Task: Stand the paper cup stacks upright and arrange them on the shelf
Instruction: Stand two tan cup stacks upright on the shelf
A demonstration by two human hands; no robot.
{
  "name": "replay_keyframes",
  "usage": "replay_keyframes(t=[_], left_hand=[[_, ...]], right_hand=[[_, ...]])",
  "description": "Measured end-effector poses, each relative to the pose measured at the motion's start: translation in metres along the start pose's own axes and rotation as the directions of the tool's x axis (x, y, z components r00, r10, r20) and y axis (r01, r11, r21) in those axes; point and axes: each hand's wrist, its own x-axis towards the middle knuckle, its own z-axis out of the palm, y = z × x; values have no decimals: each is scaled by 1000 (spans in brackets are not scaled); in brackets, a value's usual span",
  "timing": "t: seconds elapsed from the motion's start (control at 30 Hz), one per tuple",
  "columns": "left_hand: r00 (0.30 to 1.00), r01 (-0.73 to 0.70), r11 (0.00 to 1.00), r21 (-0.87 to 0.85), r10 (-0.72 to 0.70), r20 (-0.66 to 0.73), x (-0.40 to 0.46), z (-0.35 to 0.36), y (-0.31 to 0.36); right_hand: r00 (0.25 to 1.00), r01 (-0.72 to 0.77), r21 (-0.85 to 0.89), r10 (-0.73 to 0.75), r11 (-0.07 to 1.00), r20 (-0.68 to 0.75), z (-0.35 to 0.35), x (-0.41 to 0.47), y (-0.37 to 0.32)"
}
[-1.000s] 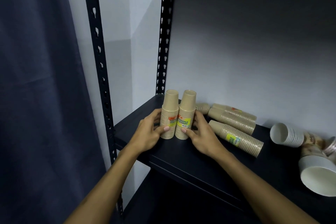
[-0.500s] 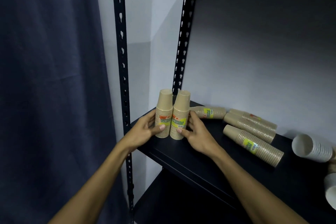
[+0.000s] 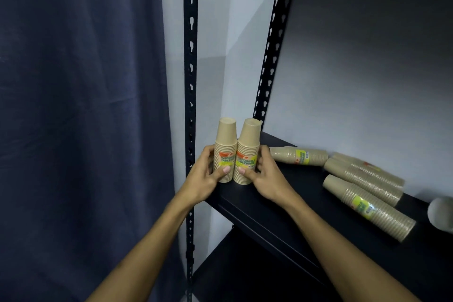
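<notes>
curtain (image 3: 81, 105) hangs left of the shelf (image 3: 282, 206) post. left hand (image 3: 204, 176) curls round the left stack (image 3: 225, 152), thumb on its front; right hand (image 3: 266, 179) grips the right stack (image 3: 247, 154) the same way. both stacks stand upright, touching, at the shelf's left front corner. right of the fingers, bare board, then three stacks (image 3: 300, 156) lying on their sides, bases pointing left.

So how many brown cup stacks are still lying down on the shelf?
4. One by the back wall beside the right hand, two side by side farther right, one nearest the front edge. More may lie beyond the frame's right edge.
</notes>
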Motion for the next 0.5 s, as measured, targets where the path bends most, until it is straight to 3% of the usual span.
replay_keyframes(t=[0.23,0.5], left_hand=[[994,-41,994,103,51,-100,3,6,-4],[990,-22,996,87,33,-135,2,10,-8]], right_hand=[[1000,11,38,-10,999,-4,0,4,6],[999,30,14,-29,999,-18,1,8,16]])
